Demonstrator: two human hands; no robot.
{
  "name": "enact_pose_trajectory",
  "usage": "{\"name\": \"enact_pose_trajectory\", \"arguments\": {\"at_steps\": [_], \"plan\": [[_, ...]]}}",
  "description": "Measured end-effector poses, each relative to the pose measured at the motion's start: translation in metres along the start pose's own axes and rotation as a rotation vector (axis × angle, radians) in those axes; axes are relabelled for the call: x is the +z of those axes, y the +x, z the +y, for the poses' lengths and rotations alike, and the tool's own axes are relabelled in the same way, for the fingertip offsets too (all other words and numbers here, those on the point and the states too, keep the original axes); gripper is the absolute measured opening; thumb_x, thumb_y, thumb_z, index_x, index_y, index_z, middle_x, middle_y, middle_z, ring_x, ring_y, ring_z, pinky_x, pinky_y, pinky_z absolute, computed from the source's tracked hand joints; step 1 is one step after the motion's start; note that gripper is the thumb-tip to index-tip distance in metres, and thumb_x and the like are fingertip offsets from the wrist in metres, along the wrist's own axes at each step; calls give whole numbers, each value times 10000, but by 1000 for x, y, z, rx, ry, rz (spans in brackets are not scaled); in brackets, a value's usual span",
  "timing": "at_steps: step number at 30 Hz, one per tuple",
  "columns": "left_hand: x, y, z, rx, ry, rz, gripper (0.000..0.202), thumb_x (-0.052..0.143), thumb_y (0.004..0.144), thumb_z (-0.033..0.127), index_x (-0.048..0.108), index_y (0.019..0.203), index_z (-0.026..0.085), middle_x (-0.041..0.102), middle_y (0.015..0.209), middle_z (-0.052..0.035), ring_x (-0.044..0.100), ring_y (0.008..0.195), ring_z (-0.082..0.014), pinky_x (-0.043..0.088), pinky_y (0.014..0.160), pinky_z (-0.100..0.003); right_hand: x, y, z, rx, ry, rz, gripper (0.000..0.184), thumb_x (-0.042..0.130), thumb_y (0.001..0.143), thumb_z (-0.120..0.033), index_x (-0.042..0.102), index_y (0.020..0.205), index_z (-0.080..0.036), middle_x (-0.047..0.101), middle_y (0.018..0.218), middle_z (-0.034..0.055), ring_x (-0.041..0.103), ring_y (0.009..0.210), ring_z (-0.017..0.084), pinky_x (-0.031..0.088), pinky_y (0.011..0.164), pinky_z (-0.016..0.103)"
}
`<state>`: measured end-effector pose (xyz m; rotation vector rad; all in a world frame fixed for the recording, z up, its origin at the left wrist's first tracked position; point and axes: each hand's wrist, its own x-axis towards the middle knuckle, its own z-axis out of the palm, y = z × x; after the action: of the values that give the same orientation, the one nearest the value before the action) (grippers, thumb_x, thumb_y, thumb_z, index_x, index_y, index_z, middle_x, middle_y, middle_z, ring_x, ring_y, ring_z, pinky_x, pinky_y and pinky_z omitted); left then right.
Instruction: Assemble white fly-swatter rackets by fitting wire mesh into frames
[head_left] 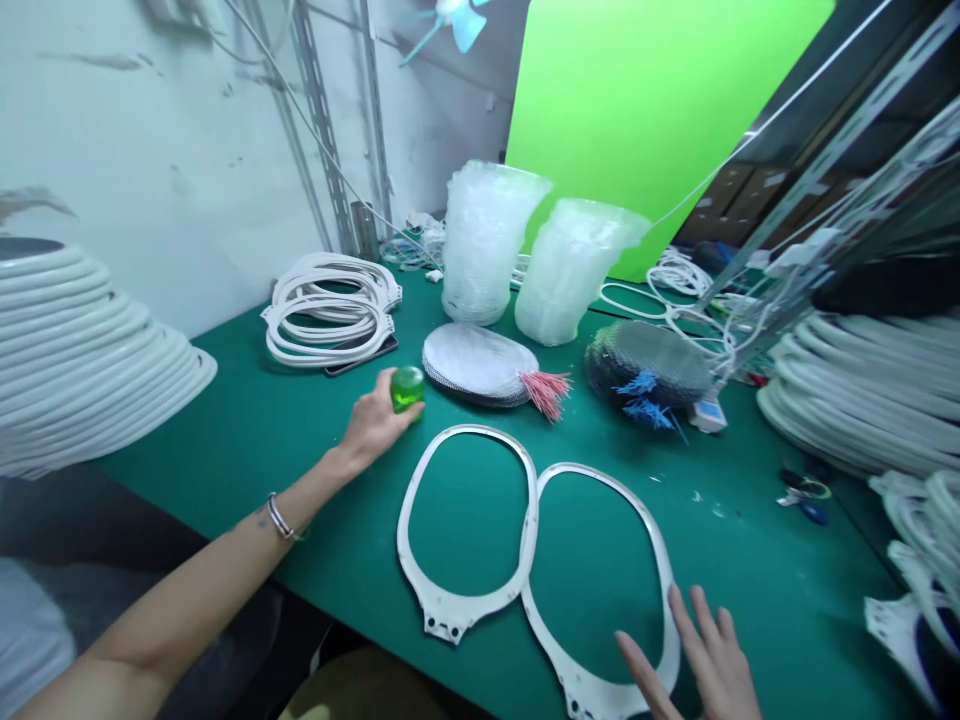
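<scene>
My left hand (375, 420) is wrapped round a small, green, see-through container (407, 388) above the green table, left of the mesh. Its exact kind is unclear. With fingers spread, my right hand (709, 660) is at the lower right, by the edge of the right-hand white oval frame (660, 545); whether it touches is hard to tell. Another white oval frame (409, 500) lies against it on the left, with a tab at its near end. Beyond the frames is a stack of pale oval mesh pieces (480, 360) with pink-red strands.
Dark mesh pieces (649, 355) with blue strands lie at the right. White rings (330, 310) are piled at the back left. Two tall, cloudy plastic stacks (487, 240) stand behind. Large ring stacks (90, 360) flank both sides. Scissors (802, 492) lie at the right.
</scene>
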<state>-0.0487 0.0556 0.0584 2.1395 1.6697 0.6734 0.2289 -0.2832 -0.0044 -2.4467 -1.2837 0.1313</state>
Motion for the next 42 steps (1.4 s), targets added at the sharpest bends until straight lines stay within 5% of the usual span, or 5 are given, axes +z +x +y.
{"name": "enact_pose_trajectory", "arguments": {"at_steps": [5, 9, 17, 33, 42], "plan": [[-12, 16, -15, -78, 79, 53, 817, 666, 815, 448, 269, 1437, 95, 614, 1222, -218, 608, 1110, -347, 499, 894, -413, 13, -6, -18, -43, -146, -202, 1046, 468, 714, -799, 261, 1505, -147, 187, 1571, 131, 76, 1428, 420, 145, 1090, 692], [-5, -35, 7, 201, 170, 210, 1142, 613, 804, 623, -82, 1514, 59, 51, 1571, -249, 82, 1454, -375, 172, 1159, -526, 22, -10, -23, -52, -206, -288, 1058, 472, 711, -804, 249, 1505, -140, 132, 1579, 142, 22, 1429, 393, 136, 1099, 668], [6, -143, -4, 663, 266, -496, 978, 458, 745, 817, 101, 1521, 341, 10, 1603, -83, 50, 1433, -453, 186, 1106, -623, 17, -17, -25, -70, -212, -279, 1074, 453, 755, -771, 159, 1512, -70, 22, 1579, 182, -13, 1430, 353, 160, 1124, 604], [11, -169, -35, 596, 366, -5, 820, 514, 836, 675, 432, 1421, 106, 496, 1410, -151, 500, 1272, -341, 488, 998, -450, 27, -20, -28, -19, -181, -229, 1175, 461, 708, -810, 198, 1481, 35, 153, 1541, 251, 114, 1422, 382, 212, 1127, 567], [23, -181, 43, 703, -21, -245, 235, 584, 877, 376, 641, 996, 181, 645, 1017, -93, 621, 939, -244, 536, 814, -392, 11, -19, -33, -108, -17, -237, 972, 485, 724, -779, 400, 1449, -138, 381, 1489, 158, 182, 1415, 403, 225, 1125, 602]]}}
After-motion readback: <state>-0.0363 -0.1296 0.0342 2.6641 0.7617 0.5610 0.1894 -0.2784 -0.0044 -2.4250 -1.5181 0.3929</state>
